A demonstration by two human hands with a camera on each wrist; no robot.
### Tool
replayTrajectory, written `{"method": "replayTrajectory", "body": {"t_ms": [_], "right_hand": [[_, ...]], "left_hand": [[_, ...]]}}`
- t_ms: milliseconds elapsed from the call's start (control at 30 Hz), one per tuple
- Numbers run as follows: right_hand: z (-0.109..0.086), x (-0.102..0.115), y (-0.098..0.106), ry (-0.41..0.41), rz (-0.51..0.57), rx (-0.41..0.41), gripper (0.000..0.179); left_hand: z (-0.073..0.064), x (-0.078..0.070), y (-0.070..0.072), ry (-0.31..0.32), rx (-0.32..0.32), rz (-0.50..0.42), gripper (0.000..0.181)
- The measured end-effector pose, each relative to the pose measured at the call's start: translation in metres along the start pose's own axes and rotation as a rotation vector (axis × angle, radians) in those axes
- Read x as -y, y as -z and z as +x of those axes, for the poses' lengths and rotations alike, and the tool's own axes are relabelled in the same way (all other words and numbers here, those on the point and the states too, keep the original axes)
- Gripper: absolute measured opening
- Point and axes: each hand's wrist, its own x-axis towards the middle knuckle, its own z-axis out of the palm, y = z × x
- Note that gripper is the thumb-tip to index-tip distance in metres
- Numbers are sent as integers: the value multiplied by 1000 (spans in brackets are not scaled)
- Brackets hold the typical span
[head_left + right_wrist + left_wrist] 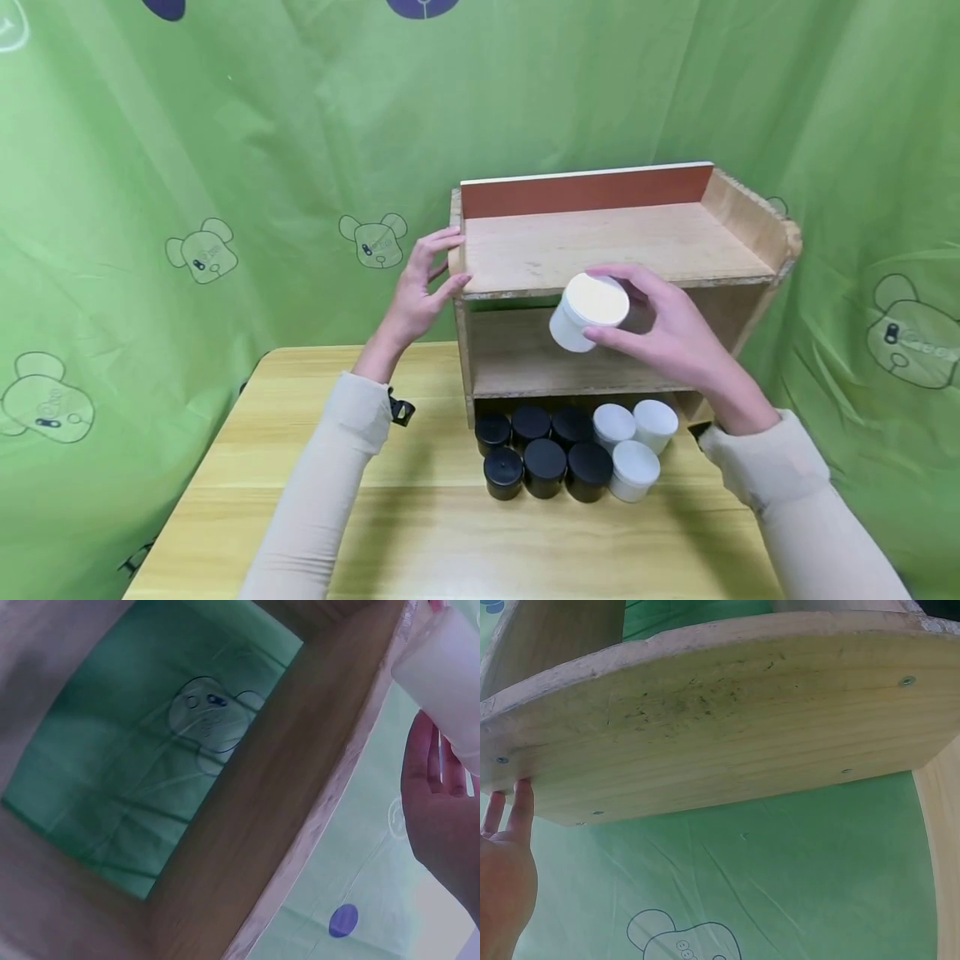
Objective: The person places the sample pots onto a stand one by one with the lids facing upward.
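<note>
Head view: right hand (663,333) curled around white jar (588,312), tilted, lid toward camera, just before wooden shelf (600,242) front edge. Left hand (420,287) clasping shelf's left side, fingers bent. Advisable: level jar before setting down.
Left wrist: fingertips (521,799) against board.
Right wrist: jar's smooth white wall (450,667) visible, fingers (420,761) alongside

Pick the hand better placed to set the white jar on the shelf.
Right. The right hand already holds the white jar in front of the wooden shelf, level with its middle opening. The left hand grips the shelf's left edge.
</note>
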Motion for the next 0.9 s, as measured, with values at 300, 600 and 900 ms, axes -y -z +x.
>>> {"method": "replayTrajectory", "body": {"t_ms": [300, 600, 900], "right_hand": [[48, 19, -16, -41, 90, 18, 64], [96, 22, -35, -15, 172, -12, 64], [137, 29, -48, -51, 133, -41, 67]], "left_hand": [[-1, 3, -1, -6, -10, 3, 51], [-1, 3, 0, -10, -14, 6, 52], [0, 4, 0, -18, -9, -7, 52]]}}
